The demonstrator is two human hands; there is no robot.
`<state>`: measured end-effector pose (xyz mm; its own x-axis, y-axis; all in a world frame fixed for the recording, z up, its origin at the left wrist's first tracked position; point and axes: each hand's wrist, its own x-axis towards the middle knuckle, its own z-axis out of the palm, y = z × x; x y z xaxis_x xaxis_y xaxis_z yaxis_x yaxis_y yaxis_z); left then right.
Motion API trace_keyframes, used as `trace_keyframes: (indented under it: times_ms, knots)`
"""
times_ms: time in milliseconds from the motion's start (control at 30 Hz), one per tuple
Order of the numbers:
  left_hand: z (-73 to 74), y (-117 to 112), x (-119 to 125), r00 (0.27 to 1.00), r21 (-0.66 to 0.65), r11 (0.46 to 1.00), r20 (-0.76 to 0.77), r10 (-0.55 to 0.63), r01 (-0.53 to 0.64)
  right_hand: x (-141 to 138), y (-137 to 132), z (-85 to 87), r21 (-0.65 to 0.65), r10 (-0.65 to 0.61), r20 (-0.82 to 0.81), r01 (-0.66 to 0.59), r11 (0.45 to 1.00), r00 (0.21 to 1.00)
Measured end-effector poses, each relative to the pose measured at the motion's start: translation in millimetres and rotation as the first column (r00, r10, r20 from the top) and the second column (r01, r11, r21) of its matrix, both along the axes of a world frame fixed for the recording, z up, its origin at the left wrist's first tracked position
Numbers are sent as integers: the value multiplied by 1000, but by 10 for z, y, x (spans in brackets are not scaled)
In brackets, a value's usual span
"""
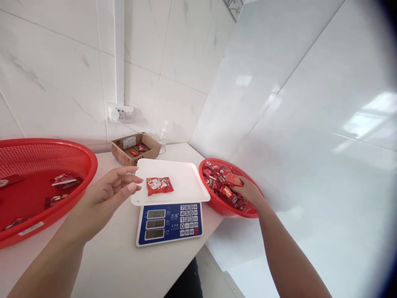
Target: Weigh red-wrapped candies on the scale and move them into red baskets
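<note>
A red snack packet (159, 185) lies alone on the white tray (186, 182) of a blue-faced weighing scale (169, 223). My left hand (108, 192) hovers just left of that packet, fingers stretched out and apart, holding nothing. My right hand (248, 192) reaches into a small red bowl (223, 209) heaped with several red packets, at the right of the scale. Its fingers are closed on one red packet (234, 180) at the top of the heap.
A large red basket (46, 182) with a few packets stands at the left. Behind the scale sit an open cardboard box (135, 149) holding packets, a clear plastic bottle (163, 138) and a wall socket (121, 114). The white table ends near the bowl.
</note>
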<state>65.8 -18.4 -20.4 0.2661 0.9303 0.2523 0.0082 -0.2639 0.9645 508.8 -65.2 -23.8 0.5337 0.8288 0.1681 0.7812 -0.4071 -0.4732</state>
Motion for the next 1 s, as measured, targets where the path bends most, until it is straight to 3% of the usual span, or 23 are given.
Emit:
trace_keyframes:
  times_ms: [100,233,333,400,433,500,600,667,867,1000]
  knots:
    - [-39,-19,117,999,-33,999,-14,-43,42,-258,-14,127,114,50,-119,-37,993,992]
    - [-114,-129,369,974,-146,965,82,-209,219,-951,-39,226,213,239,-197,-196,957,951]
    - [-178,-242,543,915,-277,882,251,-317,381,-1563,-38,198,296,564,-205,-499,814,800]
    - [-197,-301,618,855,-350,806,396,-334,477,-1920,-15,137,322,694,-197,-623,713,693]
    - [-195,-319,641,825,-373,774,464,-322,512,-2068,5,99,325,727,-181,-657,680,663]
    - [-174,-323,666,778,-417,734,581,-238,536,-2294,55,27,301,723,-173,-663,685,668]
    - [-129,-255,662,738,-524,714,674,15,464,-2466,132,-41,292,704,-202,-644,707,681]
    - [-111,-193,647,716,-569,703,687,124,425,-2499,163,-57,332,721,-217,-645,688,658]
    - [-106,-118,601,691,-589,722,690,216,363,-2448,159,-92,423,792,-319,-670,610,520]
    - [-78,-106,577,674,-592,730,695,250,340,-2395,180,-147,516,776,-456,-581,629,435]
